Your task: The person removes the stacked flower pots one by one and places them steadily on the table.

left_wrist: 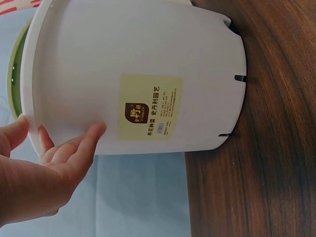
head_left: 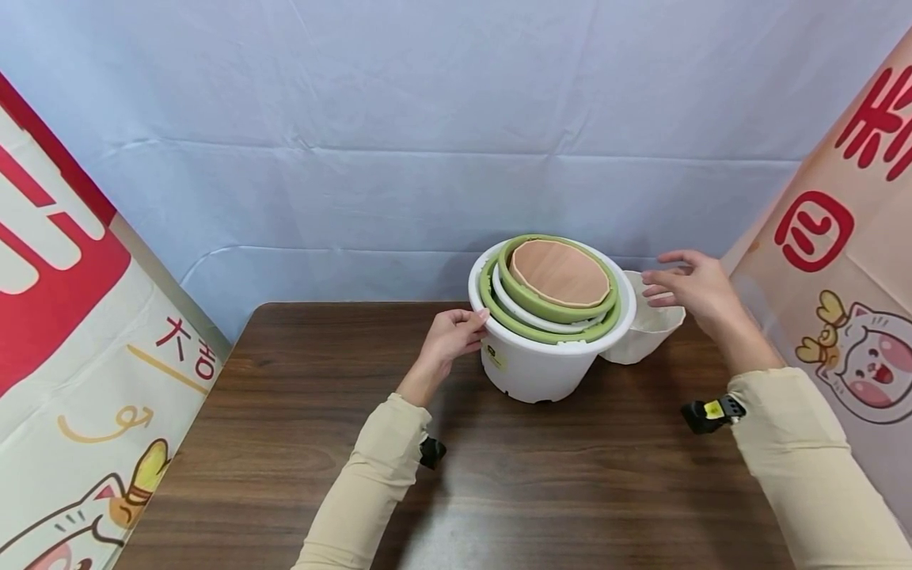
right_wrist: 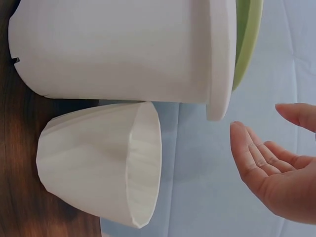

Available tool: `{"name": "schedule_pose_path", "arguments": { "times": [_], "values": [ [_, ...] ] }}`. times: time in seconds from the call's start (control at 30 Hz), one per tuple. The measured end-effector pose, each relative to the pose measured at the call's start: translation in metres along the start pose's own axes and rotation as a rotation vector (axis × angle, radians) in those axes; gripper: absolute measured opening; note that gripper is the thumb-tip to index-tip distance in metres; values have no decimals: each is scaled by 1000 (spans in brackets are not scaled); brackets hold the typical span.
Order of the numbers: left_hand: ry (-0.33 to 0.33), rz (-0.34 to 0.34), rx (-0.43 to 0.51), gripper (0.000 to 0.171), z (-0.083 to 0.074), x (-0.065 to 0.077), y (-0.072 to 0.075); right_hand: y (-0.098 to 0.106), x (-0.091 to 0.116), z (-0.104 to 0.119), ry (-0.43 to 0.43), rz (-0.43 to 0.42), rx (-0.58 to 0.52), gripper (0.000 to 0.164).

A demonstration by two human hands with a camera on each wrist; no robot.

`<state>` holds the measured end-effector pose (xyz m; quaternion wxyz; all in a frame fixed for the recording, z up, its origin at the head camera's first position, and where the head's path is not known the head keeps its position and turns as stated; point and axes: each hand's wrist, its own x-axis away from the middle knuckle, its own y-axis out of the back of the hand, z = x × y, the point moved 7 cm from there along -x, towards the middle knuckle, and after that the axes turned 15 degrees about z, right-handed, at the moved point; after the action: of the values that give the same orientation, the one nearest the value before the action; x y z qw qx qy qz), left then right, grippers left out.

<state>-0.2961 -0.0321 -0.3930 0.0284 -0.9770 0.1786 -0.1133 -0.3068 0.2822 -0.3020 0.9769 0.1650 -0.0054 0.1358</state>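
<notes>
A large white flowerpot point(head_left: 529, 381) stands on the table with smaller pots nested inside it: green ones point(head_left: 570, 313), a white one point(head_left: 510, 304) and a terracotta-coloured one point(head_left: 563, 273) on top. My left hand point(head_left: 449, 339) pinches the big pot's left rim, thumb on the rim and fingers against the wall below, close to a yellow label point(left_wrist: 150, 108). A smaller, off-white faceted pot point(right_wrist: 94, 158) sits upright to the right of the large pot. My right hand point(head_left: 698, 293) hovers over it, fingers spread and holding nothing, fingertips near the big pot's rim in the right wrist view.
The dark wooden table point(head_left: 313, 443) extends to the left and front of the pots. A pale blue cloth point(head_left: 356, 198) hangs behind them. Printed banners point(head_left: 865, 348) stand along both sides, the right one close to my right arm.
</notes>
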Motion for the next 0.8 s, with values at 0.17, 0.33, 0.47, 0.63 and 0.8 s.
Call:
{"name": "schedule_pose_path", "arguments": {
  "times": [0.17,0.33,0.47,0.63,0.8],
  "values": [
    [-5,-2,2,29,0,0,0,-5,-3,4,-32,15,59,54],
    [-3,-4,-3,29,0,0,1,-11,-8,7,-47,32,106,62],
    [9,-8,-6,29,1,-1,1,-15,-10,10,-42,55,121,64],
    [17,-5,-3,29,2,-1,1,-20,-12,12,-55,90,132,68],
    [22,-4,-4,30,2,-1,1,-25,-19,12,-92,109,157,67]
  ]
}}
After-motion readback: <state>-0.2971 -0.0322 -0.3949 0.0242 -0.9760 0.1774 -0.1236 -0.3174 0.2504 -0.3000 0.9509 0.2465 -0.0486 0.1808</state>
